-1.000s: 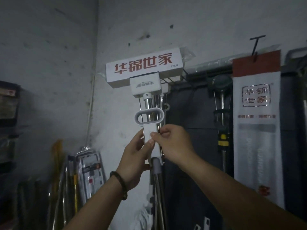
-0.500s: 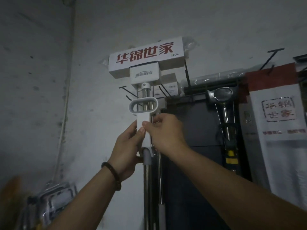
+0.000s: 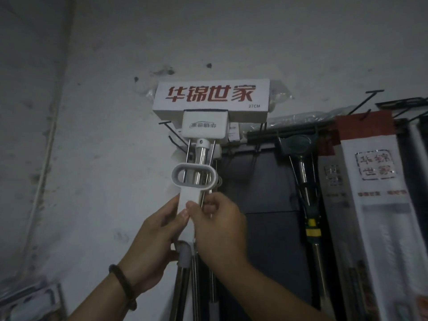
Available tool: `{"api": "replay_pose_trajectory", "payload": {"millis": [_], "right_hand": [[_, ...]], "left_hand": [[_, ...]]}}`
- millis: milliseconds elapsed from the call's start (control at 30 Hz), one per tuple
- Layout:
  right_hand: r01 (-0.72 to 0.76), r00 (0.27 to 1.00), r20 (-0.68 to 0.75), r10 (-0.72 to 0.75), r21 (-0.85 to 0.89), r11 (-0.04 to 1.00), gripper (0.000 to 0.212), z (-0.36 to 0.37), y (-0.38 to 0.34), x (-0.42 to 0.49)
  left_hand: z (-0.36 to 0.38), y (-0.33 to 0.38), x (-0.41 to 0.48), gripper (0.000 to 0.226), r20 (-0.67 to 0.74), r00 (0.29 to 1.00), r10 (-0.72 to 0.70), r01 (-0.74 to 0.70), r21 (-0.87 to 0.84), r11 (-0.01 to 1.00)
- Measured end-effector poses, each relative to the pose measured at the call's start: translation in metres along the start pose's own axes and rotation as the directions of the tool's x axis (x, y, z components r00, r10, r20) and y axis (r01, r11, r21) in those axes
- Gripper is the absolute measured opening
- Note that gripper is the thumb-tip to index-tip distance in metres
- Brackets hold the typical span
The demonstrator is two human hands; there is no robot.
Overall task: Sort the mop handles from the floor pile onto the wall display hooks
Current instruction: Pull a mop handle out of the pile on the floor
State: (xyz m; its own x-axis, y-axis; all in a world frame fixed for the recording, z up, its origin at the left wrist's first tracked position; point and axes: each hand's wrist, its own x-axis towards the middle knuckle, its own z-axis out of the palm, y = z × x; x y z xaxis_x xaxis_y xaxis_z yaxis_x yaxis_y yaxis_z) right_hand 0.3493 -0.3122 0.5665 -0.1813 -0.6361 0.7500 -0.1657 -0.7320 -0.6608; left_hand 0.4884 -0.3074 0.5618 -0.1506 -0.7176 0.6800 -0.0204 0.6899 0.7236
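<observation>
Both hands (image 3: 152, 242) still around mop handle (image 3: 186, 200)

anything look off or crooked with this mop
Nothing much. The mop head looks level, and the left hand and right hand grip its white handle. Only the wall shows dark stains.

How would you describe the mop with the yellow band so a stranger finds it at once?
Start at the white box with red characters high on the wall. To its right, a mop hangs against a dark panel. It alone has a dark head and a yellow band on its shaft.
</observation>
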Motion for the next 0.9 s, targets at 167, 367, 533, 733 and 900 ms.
{"api": "replay_pose_trajectory", "payload": {"millis": [167, 367, 533, 733, 900], "right_hand": [[-0.057, 0.998, -0.009, 0.057, -0.008, 0.998, 0.017, -0.001, 0.015, -0.024], [-0.067, 0.998, -0.012, 0.067, 0.016, 0.998, 0.011, -0.002, 0.017, -0.036], [-0.024, 0.999, -0.043, 0.024, -0.005, 1.0, 0.014, -0.001, 0.012, -0.041], [0.052, 0.998, -0.039, -0.052, -0.003, 0.999, 0.014, -0.004, -0.006, -0.023], [0.112, 0.992, -0.047, -0.114, -0.035, 0.993, 0.017, -0.003, -0.021, 0.015]], "left_hand": [[0.001, -0.019, -0.015, 0.038, 0.026, 0.998, -0.061, 0.062, -0.072, 0.995], [0.006, -0.024, -0.021, 0.038, -0.026, 0.998, -0.063, 0.061, -0.079, 0.995], [0.005, -0.02, -0.024, 0.04, -0.009, 1.0, -0.009, 0.008, -0.096, 0.995], [0.005, -0.001, -0.01, 0.038, -0.01, 0.996, 0.084, -0.084, -0.075, 0.994], [0.007, 0.018, 0.015, 0.035, -0.021, 0.991, 0.136, -0.137, -0.037, 0.99]]}}
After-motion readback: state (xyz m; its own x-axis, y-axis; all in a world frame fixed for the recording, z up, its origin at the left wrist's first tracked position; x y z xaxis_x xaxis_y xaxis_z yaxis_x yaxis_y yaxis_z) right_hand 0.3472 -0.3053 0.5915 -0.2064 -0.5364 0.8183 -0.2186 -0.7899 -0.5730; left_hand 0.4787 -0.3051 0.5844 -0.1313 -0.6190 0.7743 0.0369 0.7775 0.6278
